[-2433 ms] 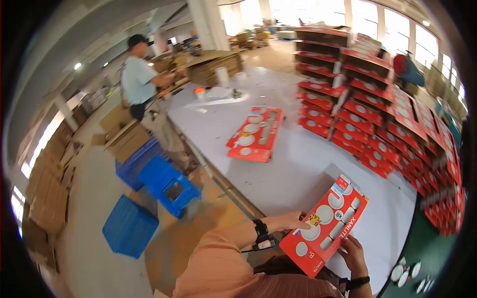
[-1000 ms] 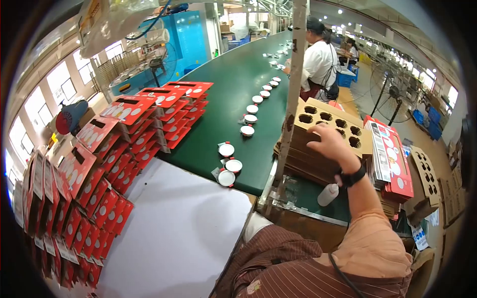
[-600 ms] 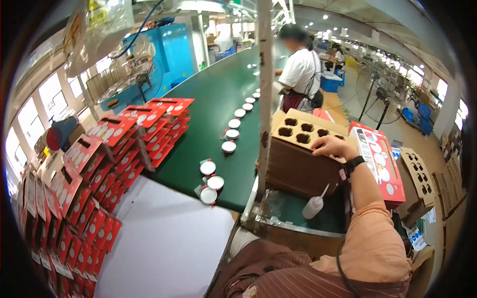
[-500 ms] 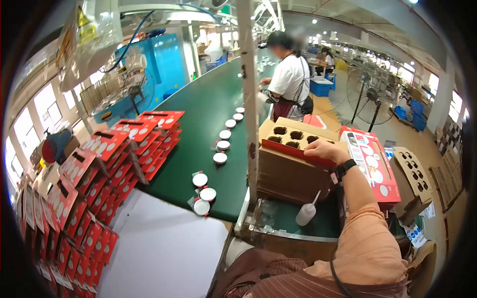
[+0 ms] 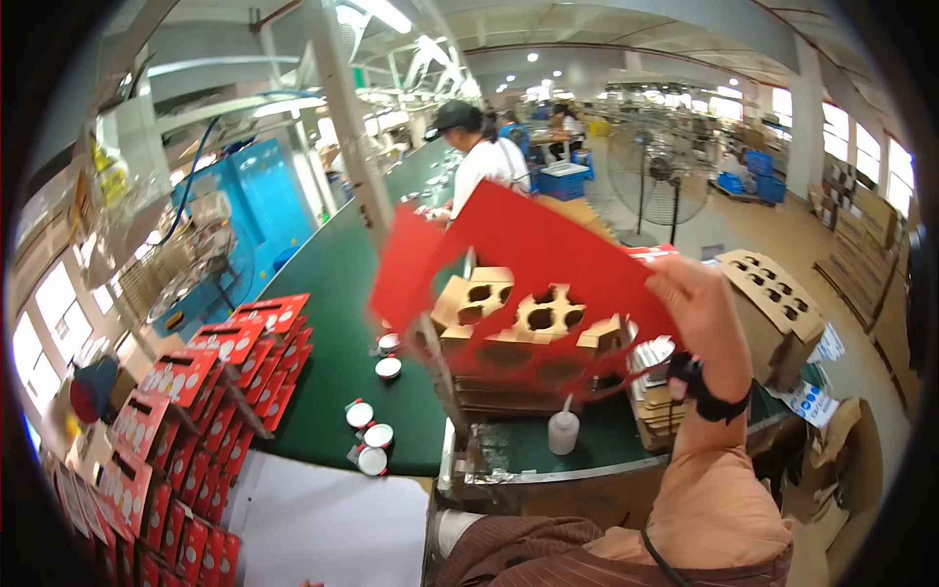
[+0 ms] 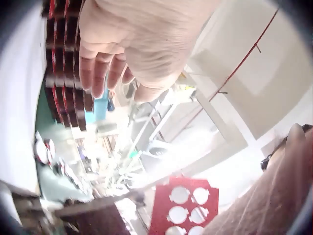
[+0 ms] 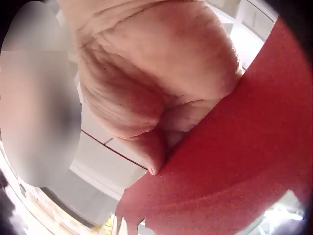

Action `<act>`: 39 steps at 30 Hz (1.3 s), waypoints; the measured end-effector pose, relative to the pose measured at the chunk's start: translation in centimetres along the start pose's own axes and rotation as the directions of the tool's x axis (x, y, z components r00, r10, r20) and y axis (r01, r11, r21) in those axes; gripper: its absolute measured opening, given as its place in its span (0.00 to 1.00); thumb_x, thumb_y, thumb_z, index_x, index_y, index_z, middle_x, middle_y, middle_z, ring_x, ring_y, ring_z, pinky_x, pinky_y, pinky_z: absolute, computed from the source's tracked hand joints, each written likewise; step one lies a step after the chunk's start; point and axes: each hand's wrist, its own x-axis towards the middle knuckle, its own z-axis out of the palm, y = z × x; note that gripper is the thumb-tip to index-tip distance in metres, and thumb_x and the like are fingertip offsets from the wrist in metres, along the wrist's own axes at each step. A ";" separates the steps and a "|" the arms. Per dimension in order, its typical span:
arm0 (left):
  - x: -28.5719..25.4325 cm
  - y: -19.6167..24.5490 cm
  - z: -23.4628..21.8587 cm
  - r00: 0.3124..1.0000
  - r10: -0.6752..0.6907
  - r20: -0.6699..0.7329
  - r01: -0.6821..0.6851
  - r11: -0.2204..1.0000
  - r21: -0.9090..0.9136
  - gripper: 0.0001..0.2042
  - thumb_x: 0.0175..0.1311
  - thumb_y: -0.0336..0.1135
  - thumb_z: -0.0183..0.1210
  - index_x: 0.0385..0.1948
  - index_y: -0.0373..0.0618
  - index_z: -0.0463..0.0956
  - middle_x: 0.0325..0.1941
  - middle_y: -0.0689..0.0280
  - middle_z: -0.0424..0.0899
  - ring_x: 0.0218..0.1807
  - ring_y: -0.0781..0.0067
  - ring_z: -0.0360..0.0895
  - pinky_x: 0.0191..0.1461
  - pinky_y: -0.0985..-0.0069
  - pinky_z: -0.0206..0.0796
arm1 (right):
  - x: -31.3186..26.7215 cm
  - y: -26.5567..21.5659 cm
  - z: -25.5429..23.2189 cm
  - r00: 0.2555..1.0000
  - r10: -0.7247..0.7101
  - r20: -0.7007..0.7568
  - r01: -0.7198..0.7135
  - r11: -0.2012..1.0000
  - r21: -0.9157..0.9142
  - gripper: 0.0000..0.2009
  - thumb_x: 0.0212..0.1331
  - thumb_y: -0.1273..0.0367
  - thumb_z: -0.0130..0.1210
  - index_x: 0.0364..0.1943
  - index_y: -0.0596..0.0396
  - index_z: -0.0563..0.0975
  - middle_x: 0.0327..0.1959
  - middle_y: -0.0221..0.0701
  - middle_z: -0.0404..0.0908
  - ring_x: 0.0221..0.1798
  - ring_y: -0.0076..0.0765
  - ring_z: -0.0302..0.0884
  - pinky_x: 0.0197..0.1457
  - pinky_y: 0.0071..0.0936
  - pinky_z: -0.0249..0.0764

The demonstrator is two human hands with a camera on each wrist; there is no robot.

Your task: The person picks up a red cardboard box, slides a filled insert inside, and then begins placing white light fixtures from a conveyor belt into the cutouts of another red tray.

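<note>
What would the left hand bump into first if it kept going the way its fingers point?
Probably the stacked red boxes: in the left wrist view the left hand hangs with loosely curled, empty fingers pointing toward them, with nothing visible between. Depth is unclear, so the gap cannot be judged.

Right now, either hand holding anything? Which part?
The right hand pinches the flat red card sheet with round cut-out holes at its right edge, lifted in the air. The left hand holds nothing, its fingers loosely curled.

Packing factory: conveyor belt (image 5: 333, 323), stacked cartons (image 5: 196, 391)
</note>
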 end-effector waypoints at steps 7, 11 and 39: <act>2.6 5.0 9.6 0.864 0.367 0.345 -0.158 0.848 -0.506 0.35 0.61 0.32 0.57 0.69 0.56 0.46 0.71 0.58 0.52 0.62 0.54 0.64 0.57 0.50 0.66 | -6.0 -4.3 4.8 0.929 -0.127 0.347 -0.024 0.917 0.398 0.06 0.58 0.73 0.56 0.39 0.59 0.77 0.27 0.39 0.79 0.26 0.32 0.75 0.33 0.26 0.73; 4.5 4.9 8.5 0.932 0.335 0.136 -0.196 0.784 -0.588 0.29 0.64 0.29 0.54 0.66 0.53 0.52 0.57 0.65 0.70 0.51 0.66 0.73 0.50 0.67 0.73 | -9.6 -5.0 11.5 0.854 -0.185 0.487 -0.202 0.743 0.638 0.08 0.62 0.69 0.52 0.41 0.58 0.77 0.29 0.36 0.79 0.30 0.29 0.76 0.37 0.26 0.73; 9.9 3.0 0.9 0.931 -0.307 0.196 0.232 0.915 0.330 0.32 0.57 0.26 0.57 0.66 0.49 0.57 0.31 0.71 0.69 0.33 0.84 0.66 0.37 0.84 0.63 | -19.1 -6.5 36.4 0.446 -0.438 0.781 -0.350 0.717 0.602 0.37 0.50 0.59 0.64 0.63 0.57 0.62 0.59 0.47 0.65 0.61 0.45 0.66 0.59 0.34 0.68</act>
